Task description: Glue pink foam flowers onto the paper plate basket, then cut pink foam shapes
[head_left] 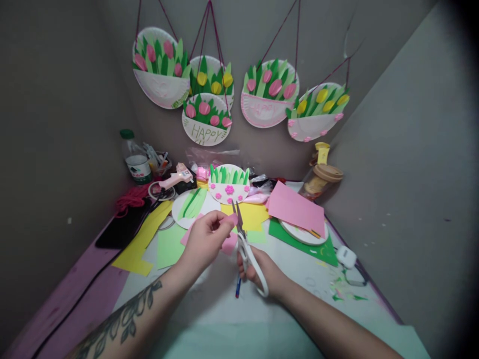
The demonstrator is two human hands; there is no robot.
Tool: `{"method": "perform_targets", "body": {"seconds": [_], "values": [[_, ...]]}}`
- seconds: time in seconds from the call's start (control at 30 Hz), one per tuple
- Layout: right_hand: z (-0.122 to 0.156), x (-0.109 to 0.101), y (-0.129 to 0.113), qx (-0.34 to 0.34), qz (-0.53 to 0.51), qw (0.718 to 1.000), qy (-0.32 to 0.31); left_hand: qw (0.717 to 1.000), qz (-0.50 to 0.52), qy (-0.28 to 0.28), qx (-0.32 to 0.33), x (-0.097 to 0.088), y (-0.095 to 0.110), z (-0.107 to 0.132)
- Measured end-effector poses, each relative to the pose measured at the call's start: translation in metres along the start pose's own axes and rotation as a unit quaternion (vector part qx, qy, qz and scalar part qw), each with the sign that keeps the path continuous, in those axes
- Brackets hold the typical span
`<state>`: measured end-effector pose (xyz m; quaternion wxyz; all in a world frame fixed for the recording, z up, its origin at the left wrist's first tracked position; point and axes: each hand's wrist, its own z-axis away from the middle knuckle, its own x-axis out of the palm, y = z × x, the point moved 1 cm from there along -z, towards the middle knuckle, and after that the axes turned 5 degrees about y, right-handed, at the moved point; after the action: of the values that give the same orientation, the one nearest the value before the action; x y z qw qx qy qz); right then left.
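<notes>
My left hand (pixel 211 237) pinches a small piece of pink paper (pixel 232 218) between thumb and fingers. White-handled scissors (pixel 245 249) are in my right hand (pixel 264 273), blades pointing away from me and slightly parted beside the pink piece. Whether the blades touch the paper I cannot tell. Below the hands lies more pink paper (pixel 229 244), partly covered by my left hand. A blue pen or pencil (pixel 238 288) lies under the scissors. Just beyond the blade tips stands a paper-plate basket (pixel 229 192) with green paper leaves and pink flowers on its front.
A paper plate (pixel 179 205) with green strips lies left. Yellow paper (pixel 140 244) and a glue gun (pixel 179 175) are also left. Pink sheets (pixel 297 207) cover a plate at right, near an earbud case (pixel 346 257). A bottle (pixel 136 159) and cup (pixel 322 179) stand behind.
</notes>
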<state>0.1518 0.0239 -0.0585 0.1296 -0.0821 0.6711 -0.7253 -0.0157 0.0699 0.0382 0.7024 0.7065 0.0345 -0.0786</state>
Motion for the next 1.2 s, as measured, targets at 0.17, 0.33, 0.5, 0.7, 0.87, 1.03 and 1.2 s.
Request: {"method": "perform_targets", "body": {"seconds": [0.17, 0.33, 0.5, 0.7, 0.87, 1.03, 1.2], "values": [[0.001, -0.0004, 0.0029, 0.007, -0.002, 1.0, 0.001, 1.0, 0.006, 0.004, 0.005, -0.0016, -0.0008, -0.0013], [0.001, -0.0007, 0.0071, 0.015, 0.004, 1.0, -0.005, 0.999, 0.034, 0.016, 0.004, -0.0024, -0.0033, -0.003], [0.0011, 0.0008, 0.0083, 0.007, 0.001, 1.0, -0.004, 0.998, 0.056, 0.004, 0.0, -0.0002, -0.0021, -0.0018], [0.0013, 0.0024, 0.0051, 0.002, -0.004, 1.0, -0.013, 1.0, 0.005, -0.005, -0.01, 0.0017, -0.0011, 0.0005], [0.001, 0.0017, 0.0026, 0.003, 0.002, 1.0, -0.014, 1.0, -0.02, -0.003, -0.003, 0.0003, 0.0015, 0.001], [0.0005, 0.0007, 0.0036, 0.007, 0.004, 1.0, -0.01, 1.0, -0.028, 0.006, 0.003, -0.0008, 0.0022, 0.0002], [0.0004, -0.0005, 0.0062, 0.009, 0.008, 1.0, -0.017, 1.0, -0.019, 0.004, 0.014, -0.0029, -0.0001, -0.0012]]}}
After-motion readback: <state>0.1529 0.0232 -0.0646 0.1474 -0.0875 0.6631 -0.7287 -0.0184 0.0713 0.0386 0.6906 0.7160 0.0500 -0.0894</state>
